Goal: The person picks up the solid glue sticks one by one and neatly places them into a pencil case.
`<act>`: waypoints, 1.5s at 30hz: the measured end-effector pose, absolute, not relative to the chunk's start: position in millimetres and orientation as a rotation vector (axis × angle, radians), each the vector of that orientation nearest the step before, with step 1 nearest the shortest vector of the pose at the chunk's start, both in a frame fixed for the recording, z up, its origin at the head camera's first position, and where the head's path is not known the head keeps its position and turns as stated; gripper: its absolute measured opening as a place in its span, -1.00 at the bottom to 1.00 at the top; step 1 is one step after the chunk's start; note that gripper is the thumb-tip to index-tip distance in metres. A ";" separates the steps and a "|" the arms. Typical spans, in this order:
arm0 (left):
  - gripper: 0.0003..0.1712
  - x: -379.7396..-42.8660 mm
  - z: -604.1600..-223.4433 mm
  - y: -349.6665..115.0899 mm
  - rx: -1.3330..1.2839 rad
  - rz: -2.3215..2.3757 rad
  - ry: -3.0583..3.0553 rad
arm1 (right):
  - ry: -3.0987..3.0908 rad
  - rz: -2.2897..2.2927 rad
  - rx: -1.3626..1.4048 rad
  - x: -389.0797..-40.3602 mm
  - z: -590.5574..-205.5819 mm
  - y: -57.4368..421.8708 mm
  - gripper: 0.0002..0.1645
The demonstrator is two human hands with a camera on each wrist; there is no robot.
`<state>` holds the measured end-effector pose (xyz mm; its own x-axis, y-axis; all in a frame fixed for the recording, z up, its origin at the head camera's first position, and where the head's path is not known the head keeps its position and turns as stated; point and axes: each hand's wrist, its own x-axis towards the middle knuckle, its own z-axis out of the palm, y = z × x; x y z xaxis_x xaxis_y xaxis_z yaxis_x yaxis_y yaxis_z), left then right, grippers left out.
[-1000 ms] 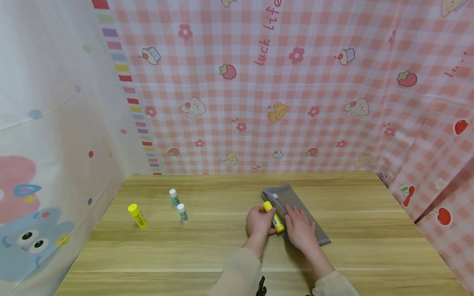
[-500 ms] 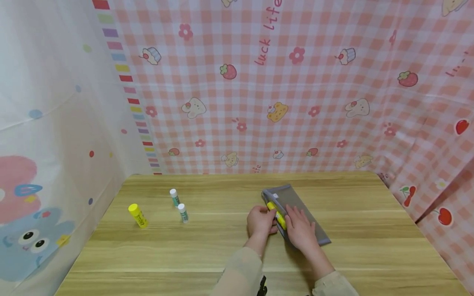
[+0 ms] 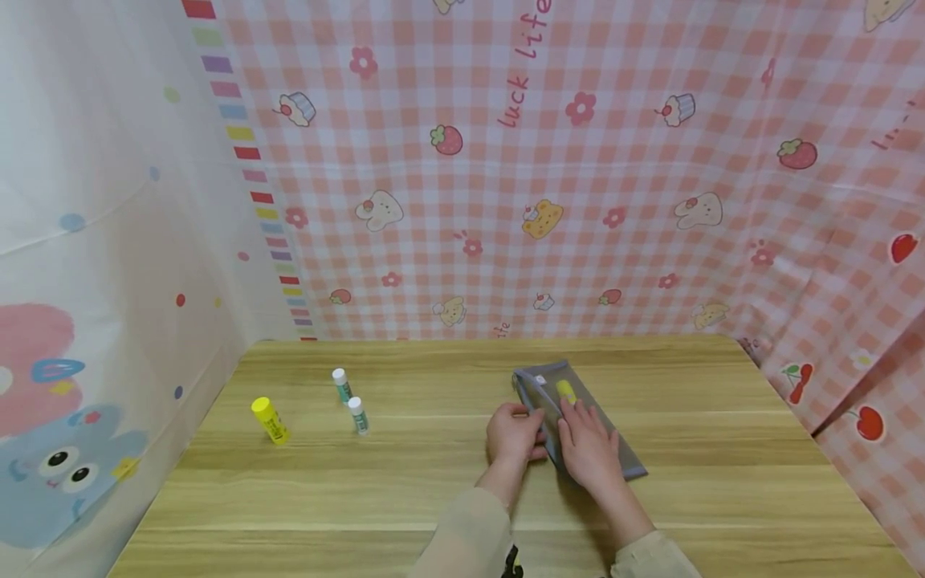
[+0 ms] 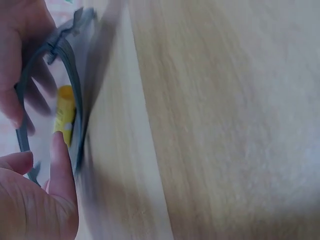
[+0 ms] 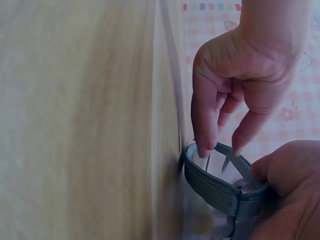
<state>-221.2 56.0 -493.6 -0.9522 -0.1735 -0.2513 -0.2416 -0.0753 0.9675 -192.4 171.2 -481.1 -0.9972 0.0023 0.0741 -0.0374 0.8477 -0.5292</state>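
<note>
A grey mesh zip pouch (image 3: 580, 379) lies slantwise on the table, its long mouth facing left. Inside it a yellow glue stick (image 3: 567, 392) shows through the mesh; in the left wrist view the yellow glue stick (image 4: 65, 112) sits beyond the open mouth. My left hand (image 3: 513, 435) is at this mouth, index finger reaching in and thumb apart, holding nothing. Whether that finger touches the glue stick I cannot tell. Across the top of the pouch lies my right hand (image 3: 591, 448), its thumb at the rim (image 5: 212, 192), holding the upper edge raised.
Another yellow glue stick (image 3: 270, 421) stands on the left of the wooden table (image 3: 303, 498). Near it stand two smaller white-capped green glue sticks (image 3: 342, 387). A pink checked cloth (image 3: 462, 185) hangs behind the table.
The yellow glue stick has gone from my left fingers through the mouth into the pouch, under the mesh. My left hand has let go of it; my right hand has stayed in place.
</note>
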 end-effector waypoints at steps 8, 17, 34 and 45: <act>-0.63 -213.5 -488.1 56.3 -0.428 2.278 2.046 | -2.958 0.846 0.042 -192.7 -479.9 172.1 -0.46; -0.61 -206.1 -483.3 47.8 -0.368 2.385 1.937 | -2.970 0.859 0.033 -193.3 -480.5 172.6 -0.45; -0.66 -196.1 -475.1 23.7 -0.121 2.324 2.480 | -2.962 0.885 0.042 -191.0 -478.2 171.6 -0.46; -0.62 -188.3 -456.5 1.3 0.107 2.238 2.806 | -2.944 0.890 0.044 -190.6 -479.4 171.5 -0.46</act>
